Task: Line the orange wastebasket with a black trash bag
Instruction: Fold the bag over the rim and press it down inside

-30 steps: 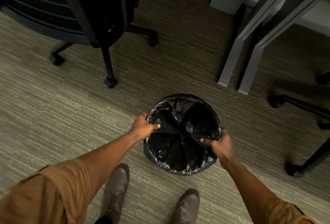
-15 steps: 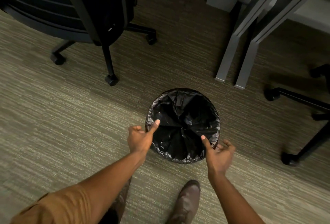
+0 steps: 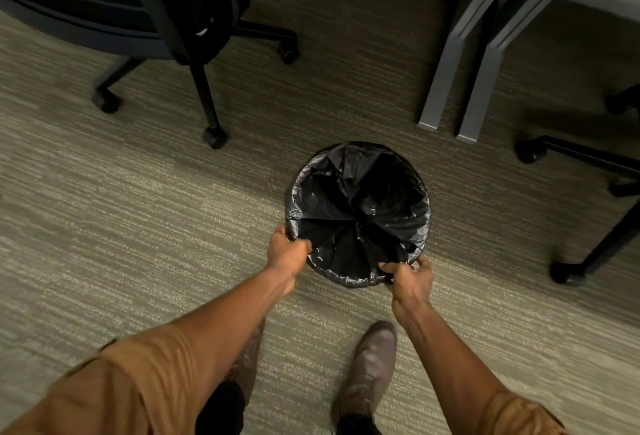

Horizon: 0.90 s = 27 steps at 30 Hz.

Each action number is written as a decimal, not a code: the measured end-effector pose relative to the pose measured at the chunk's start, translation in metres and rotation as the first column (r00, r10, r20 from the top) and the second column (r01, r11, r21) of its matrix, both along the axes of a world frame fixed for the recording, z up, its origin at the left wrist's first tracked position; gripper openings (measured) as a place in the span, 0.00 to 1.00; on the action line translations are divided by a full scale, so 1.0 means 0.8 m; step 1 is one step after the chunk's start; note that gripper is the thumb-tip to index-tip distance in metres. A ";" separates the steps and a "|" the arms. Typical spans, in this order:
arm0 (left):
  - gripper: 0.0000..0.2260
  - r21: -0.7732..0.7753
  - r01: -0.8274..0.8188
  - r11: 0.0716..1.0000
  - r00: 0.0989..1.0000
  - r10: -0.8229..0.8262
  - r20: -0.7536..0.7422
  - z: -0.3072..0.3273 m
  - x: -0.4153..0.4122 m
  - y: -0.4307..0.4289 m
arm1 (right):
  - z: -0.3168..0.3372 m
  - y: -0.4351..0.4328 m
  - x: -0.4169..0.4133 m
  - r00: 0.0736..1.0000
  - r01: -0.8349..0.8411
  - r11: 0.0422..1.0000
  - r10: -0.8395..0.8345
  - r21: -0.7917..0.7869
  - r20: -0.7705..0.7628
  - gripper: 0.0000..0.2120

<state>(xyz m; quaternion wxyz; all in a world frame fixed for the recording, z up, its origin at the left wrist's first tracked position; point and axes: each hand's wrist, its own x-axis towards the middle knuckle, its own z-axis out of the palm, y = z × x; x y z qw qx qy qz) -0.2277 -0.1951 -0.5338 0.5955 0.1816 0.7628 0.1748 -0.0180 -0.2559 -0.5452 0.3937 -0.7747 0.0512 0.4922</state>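
Half a second ago both hands hovered spread-fingered just short of the rim; now each grip is clamped on the crinkled black plastic trash bag (image 3: pixel 358 213) again. The left hand (image 3: pixel 288 254) pinches the folded-over edge at about eight o'clock on the rim, the right hand (image 3: pixel 410 277) at about five o'clock. The bag covers the round wastebasket completely, so none of its orange wall shows; it stands on the striped grey-green carpet floor (image 3: pixel 138 209), at the middle of the view. One bag, two hands, two brown leather shoes (image 3: pixel 370 365) at six o'clock, two grey metal desk legs (image 3: pixel 446 64) at one o'clock, one black wheeled office chair (image 3: pixel 166 19) at eleven o'clock.
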 end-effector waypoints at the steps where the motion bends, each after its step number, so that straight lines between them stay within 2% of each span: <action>1: 0.23 0.006 -0.001 1.000 1.000 0.001 0.011 0.000 -0.002 0.003 | 0.000 -0.001 0.003 0.999 0.009 1.000 -0.008 0.021 -0.045 0.36; 4: 0.23 0.020 -0.027 0.999 0.999 0.026 0.041 -0.002 -0.004 0.008 | 0.003 -0.003 0.014 0.993 0.041 0.996 -0.033 0.074 -0.117 0.39; 7: 0.21 0.055 -0.086 0.995 0.996 0.085 0.016 0.003 -0.006 0.001 | 0.013 -0.005 0.020 0.990 0.088 0.990 -0.075 0.112 -0.118 0.40; 10: 0.28 0.041 -0.133 0.990 0.991 0.133 -0.002 -0.002 -0.008 -0.012 | 0.025 -0.010 0.013 0.991 0.064 0.990 -0.048 0.129 -0.124 0.39; 11: 0.28 0.016 -0.143 0.990 0.989 0.143 0.035 -0.002 -0.008 -0.015 | 0.025 -0.013 0.008 0.991 0.047 0.991 -0.031 0.126 -0.130 0.39; 14: 0.19 -0.032 -0.158 0.987 0.976 0.161 0.149 0.005 0.000 -0.020 | 0.020 -0.016 -0.002 0.985 0.049 0.993 -0.030 0.110 -0.169 0.40; 17: 0.18 -0.084 -0.182 0.980 0.952 0.197 0.235 0.000 0.008 -0.016 | 0.013 -0.011 -0.006 0.981 0.027 0.994 -0.006 0.108 -0.193 0.37; 22: 0.09 -0.212 -0.269 0.940 0.825 0.338 0.453 0.006 0.008 0.003 | 0.005 0.002 -0.002 0.953 0.094 0.985 -0.046 0.147 -0.301 0.34; 25: 0.20 -0.204 -0.288 0.935 0.755 0.353 0.553 0.000 0.001 0.011 | -0.001 0.006 0.002 0.934 0.132 0.979 -0.070 0.156 -0.350 0.32; 27: 0.24 -0.166 -0.317 0.934 0.724 0.351 0.593 -0.001 -0.004 0.019 | -0.010 0.006 0.003 0.931 0.147 0.979 -0.088 0.142 -0.355 0.35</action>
